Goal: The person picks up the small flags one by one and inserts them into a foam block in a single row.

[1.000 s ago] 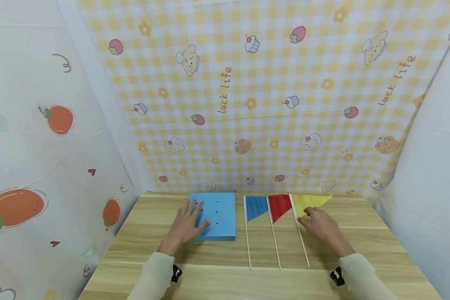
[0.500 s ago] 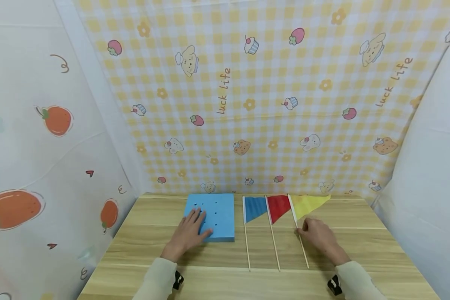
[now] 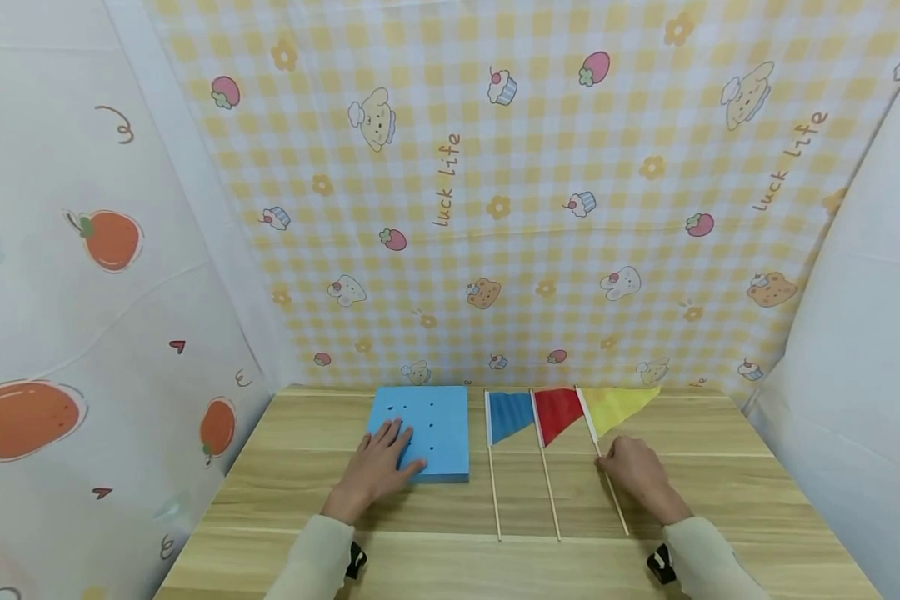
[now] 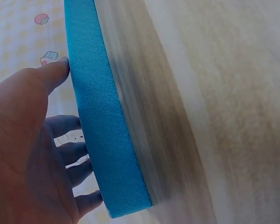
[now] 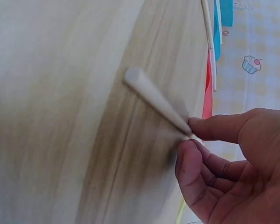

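Note:
My left hand (image 3: 373, 471) rests with spread fingers on the left part of a blue foam block (image 3: 447, 433) with several small holes in its top. The left wrist view shows the thumb and fingertips touching the block's top, beyond its side wall (image 4: 100, 107). Between thumb and forefinger, my right hand (image 3: 637, 471) pinches the thin wooden stick of a yellow pennant flag (image 3: 617, 407), just below the cloth. In the right wrist view the stick's lower end (image 5: 154, 95) points away from the fingertips, close over the tabletop.
A red pennant flag (image 3: 557, 414) and a blue pennant flag (image 3: 508, 417) lie side by side between the block and the yellow one, sticks toward me. The wooden table (image 3: 420, 558) ends at a checkered cloth backdrop (image 3: 525, 317), with pale cloth walls on both sides.
My right hand has come down from the yellow cloth to the stick and pinched it; the stick's lower end has swung right. My left hand has slid slightly nearer on the block.

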Demonstrator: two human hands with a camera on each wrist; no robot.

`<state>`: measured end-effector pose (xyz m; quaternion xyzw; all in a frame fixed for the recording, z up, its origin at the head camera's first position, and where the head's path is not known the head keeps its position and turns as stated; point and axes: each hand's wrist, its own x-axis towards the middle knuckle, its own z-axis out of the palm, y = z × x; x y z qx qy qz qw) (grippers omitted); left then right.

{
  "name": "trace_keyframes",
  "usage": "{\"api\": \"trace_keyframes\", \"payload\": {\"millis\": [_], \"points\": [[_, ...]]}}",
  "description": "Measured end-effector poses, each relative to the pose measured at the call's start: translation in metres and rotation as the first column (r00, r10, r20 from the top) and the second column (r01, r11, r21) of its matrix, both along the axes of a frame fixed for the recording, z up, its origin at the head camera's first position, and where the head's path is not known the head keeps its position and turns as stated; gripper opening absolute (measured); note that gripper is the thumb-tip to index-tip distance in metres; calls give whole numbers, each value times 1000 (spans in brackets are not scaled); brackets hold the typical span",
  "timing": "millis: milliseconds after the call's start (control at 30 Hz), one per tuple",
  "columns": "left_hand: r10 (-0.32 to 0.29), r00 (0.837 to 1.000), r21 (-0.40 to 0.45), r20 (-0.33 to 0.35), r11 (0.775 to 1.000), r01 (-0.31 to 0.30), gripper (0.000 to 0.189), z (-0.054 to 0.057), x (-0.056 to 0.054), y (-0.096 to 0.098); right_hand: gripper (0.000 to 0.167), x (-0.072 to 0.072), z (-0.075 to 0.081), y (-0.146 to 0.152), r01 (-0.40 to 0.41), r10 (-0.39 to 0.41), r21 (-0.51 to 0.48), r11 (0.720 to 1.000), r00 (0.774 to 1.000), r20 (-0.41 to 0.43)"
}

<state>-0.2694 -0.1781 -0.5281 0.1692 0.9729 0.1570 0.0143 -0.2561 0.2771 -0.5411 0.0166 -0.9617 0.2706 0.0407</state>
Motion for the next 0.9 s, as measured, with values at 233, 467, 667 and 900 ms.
{"api": "trace_keyframes", "payload": {"millis": [233,467,667,900], "points": [[2,1000,4,-9,1000,-2,76,-2,1,-1,39,4,6,-6,46,-42,-68,997,997,59],[3,999,26,-37,1000,-2,76,-3,1,-2,33,4,5,-7,70,-59,-117,991,994,95],[2,999,19,-40,1000,-2,77,-2,1,-1,31,5,7,-7,95,-78,-158,983,991,107],[4,1000,17,-29,1000,-3,77,-1,1,0,27,3,8,-6,126,-105,-171,977,986,128]]}}
